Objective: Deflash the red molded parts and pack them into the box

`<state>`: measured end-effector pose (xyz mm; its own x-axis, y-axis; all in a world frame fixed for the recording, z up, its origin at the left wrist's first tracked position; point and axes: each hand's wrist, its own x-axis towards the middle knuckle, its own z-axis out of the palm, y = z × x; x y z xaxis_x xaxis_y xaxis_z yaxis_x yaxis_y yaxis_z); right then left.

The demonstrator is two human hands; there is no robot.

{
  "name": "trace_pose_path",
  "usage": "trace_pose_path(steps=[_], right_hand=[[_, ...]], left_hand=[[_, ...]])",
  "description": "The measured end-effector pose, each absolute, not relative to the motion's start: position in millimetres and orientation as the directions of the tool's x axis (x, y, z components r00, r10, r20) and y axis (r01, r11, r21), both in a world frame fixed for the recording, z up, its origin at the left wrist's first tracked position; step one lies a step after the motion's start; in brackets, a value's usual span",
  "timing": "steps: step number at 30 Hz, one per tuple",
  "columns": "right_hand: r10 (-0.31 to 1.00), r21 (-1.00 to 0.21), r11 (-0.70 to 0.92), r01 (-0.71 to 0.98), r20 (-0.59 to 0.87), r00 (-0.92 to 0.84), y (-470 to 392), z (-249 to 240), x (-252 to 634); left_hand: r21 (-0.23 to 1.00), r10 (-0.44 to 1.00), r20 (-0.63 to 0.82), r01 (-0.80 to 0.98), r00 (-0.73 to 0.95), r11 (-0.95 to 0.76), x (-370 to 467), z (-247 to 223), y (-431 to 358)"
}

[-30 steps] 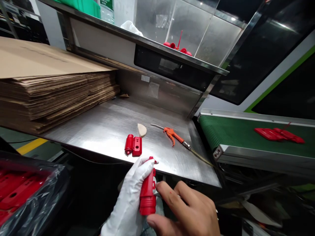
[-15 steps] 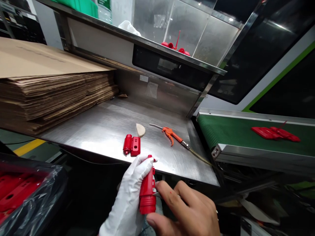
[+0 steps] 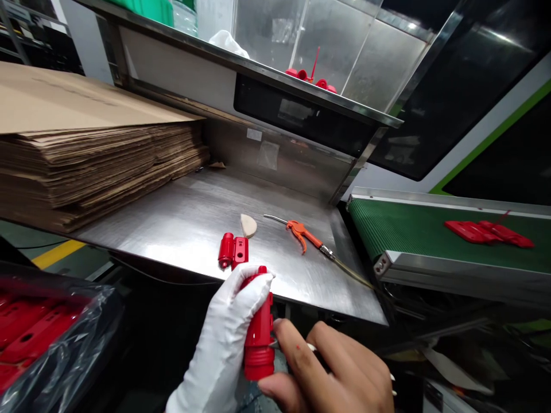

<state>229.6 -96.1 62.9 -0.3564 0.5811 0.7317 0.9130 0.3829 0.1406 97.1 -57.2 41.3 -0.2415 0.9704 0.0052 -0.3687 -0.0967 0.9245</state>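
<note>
My left hand (image 3: 230,321), in a white glove, is wrapped round a red plastic part (image 3: 259,332) with a ribbed round end facing me. My right hand (image 3: 331,367), bare, is closed beside it, the thumb near the ribbed end. From its fingers a thin metal blade (image 3: 274,345) points at the side of the part; most of the tool is hidden in the hand. Just beyond my left hand, a red two-piece moulding (image 3: 240,251) lies on the metal table (image 3: 172,229). Behind that is a pale half-round pad (image 3: 248,225).
An orange air blow gun (image 3: 303,232) with a hose lies on the table's right side. Cardboard sheets (image 3: 107,166) are stacked at left. A plastic-lined bin (image 3: 86,327) holds red parts. On the green conveyor (image 3: 400,229) rests a red moulding (image 3: 488,232). A shelf (image 3: 275,83) spans the back.
The view has shifted slightly. My left hand still grips the red part, now tilted a little differently, and the blade stays against or close to its side near the ribbed end.
</note>
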Motion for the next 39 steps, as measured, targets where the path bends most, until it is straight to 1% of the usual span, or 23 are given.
trace_pose_path(steps=[2,6,16,19,22,25,29,30,31,34,37,39], right_hand=[[0.571,0.128,0.377,0.917,0.748,-0.339,-96,63,228],[0.569,0.093,0.373,0.923,0.763,-0.307,-95,62,226],[0.571,0.058,0.368,0.928,0.774,-0.274,-97,60,225],[0.565,0.079,0.359,0.93,0.774,-0.284,-97,61,224],[0.575,0.129,0.353,0.927,0.751,-0.324,-98,64,225],[0.576,0.183,0.346,0.92,0.733,-0.362,-99,67,227],[0.568,0.219,0.347,0.912,0.724,-0.391,-100,67,228],[0.568,0.222,0.351,0.91,0.722,-0.395,-101,67,228],[0.567,0.223,0.354,0.908,0.721,-0.399,-101,67,228],[0.552,0.232,0.358,0.905,0.729,-0.405,-100,66,227],[0.534,0.241,0.356,0.903,0.74,-0.409,-99,66,226],[0.531,0.23,0.363,0.903,0.745,-0.404,-99,65,227]], left_hand=[[0.928,0.967,0.021,-0.355,-0.253,-0.113,96,43,-57],[0.926,0.961,-0.001,-0.364,-0.275,-0.103,95,48,-59],[0.928,0.961,-0.018,-0.363,-0.275,-0.087,96,49,-61],[0.931,0.958,0.008,-0.348,-0.286,-0.112,96,49,-61],[0.931,0.959,0.019,-0.344,-0.281,-0.12,94,45,-60],[0.921,0.978,-0.04,-0.388,-0.207,-0.044,91,44,-56],[0.848,0.953,-0.265,-0.506,-0.144,0.159,92,62,-50],[0.828,0.946,-0.298,-0.528,-0.129,0.189,93,68,-49],[0.817,0.945,-0.309,-0.538,-0.106,0.207,94,75,-49],[0.822,0.959,-0.271,-0.538,-0.08,0.187,97,87,-49],[0.822,0.963,-0.26,-0.539,-0.07,0.183,99,88,-48],[0.817,0.957,-0.283,-0.54,-0.07,0.202,99,84,-47]])
